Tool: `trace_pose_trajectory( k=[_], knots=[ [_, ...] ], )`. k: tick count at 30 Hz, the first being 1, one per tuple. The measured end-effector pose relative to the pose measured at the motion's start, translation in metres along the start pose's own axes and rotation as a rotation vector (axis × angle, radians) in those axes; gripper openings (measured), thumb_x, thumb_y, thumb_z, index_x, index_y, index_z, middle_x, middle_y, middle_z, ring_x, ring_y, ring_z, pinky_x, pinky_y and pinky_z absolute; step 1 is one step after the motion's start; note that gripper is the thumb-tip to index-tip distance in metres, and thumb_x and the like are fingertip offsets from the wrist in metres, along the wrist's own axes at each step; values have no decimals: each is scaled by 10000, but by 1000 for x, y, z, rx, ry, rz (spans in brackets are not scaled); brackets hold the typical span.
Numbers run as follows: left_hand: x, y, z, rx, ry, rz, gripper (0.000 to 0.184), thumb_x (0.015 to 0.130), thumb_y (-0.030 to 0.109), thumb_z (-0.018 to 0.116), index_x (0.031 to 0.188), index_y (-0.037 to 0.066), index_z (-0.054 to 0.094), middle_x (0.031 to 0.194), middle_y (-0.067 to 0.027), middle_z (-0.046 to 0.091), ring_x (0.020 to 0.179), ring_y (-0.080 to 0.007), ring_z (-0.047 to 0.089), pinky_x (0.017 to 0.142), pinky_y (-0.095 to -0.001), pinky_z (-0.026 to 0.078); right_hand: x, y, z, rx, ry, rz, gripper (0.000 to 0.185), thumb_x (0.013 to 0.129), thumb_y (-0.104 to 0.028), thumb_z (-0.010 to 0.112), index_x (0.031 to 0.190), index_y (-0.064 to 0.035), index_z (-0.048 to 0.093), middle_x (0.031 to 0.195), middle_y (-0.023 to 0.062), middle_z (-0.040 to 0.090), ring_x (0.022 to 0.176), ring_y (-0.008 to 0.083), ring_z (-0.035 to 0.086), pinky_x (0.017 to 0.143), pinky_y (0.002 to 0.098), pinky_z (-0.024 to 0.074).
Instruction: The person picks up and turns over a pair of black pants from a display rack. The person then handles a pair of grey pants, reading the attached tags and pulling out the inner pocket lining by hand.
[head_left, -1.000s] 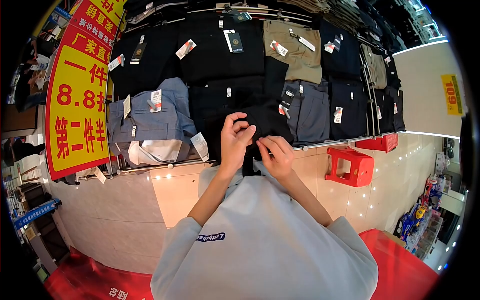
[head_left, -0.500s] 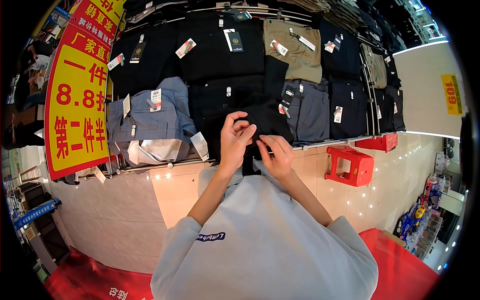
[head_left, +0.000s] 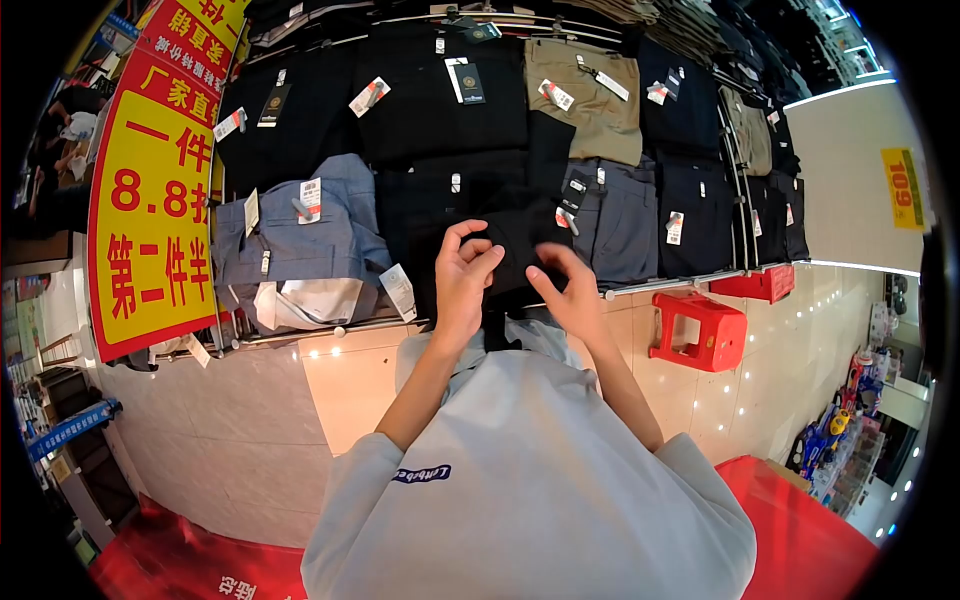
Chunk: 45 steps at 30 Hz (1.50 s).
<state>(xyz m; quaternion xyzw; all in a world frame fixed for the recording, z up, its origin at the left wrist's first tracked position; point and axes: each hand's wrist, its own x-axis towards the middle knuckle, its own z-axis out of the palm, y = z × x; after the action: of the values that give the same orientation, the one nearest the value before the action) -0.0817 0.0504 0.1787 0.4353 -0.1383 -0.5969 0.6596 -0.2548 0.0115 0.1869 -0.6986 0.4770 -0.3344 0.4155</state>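
A pair of black trousers, partly unfolded, lies across the front of the rack. My left hand pinches a bit of its dark cloth between thumb and forefinger, with the other fingers curled. To the right, my right hand is at the edge of the same cloth. Its thumb and slightly blurred fingers are apart, with nothing visible between them. A paper tag hangs on the garment just above that hand. Grey trousers lie to the right, and blue-grey trousers to the left.
Folded trousers with tags fill the rack, including a khaki pair. A metal rail runs along its front. A red stool stands at the right. A yellow and red sign rises on the left.
My right hand has drawn away to the right from my left hand, and its thumb and fingers have spread. My left hand keeps its pinch, nearly in place.
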Motion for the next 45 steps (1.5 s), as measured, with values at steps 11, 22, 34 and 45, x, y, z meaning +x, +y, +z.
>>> trace_pose_trajectory(
  k=[11,22,34,45],
  knots=[
    [1,7,-7,80,-76,-23,282,984,154,658,1230,57,558,907,10,645,747,-26,514,649,-195,385,-5,-6,2,247,-147,153,139,973,-50,617,868,10,548,753,-8,532,736,68,477,688,236,421],
    [-7,-3,-13,96,-253,-90,481,944,89,690,1349,49,434,954,-15,631,887,-66,558,785,-217,446,-7,-12,-7,414,-152,238,125,992,-54,600,887,-24,539,803,-59,503,761,20,446,673,199,374],
    [-14,3,-15,104,-222,0,742,892,-32,678,1536,25,315,974,-28,648,881,-68,571,778,-200,443,-6,-16,-2,487,-189,193,86,964,-24,634,932,-29,555,865,-35,545,808,34,490,735,205,414],
    [-15,29,-30,-191,-210,52,762,899,-96,615,1569,41,279,1207,-118,674,1132,-168,636,1026,-293,475,-13,59,14,-297,-225,48,384,780,-45,764,1146,12,665,1164,203,660,1072,430,612,953,383,494]
  ],
)
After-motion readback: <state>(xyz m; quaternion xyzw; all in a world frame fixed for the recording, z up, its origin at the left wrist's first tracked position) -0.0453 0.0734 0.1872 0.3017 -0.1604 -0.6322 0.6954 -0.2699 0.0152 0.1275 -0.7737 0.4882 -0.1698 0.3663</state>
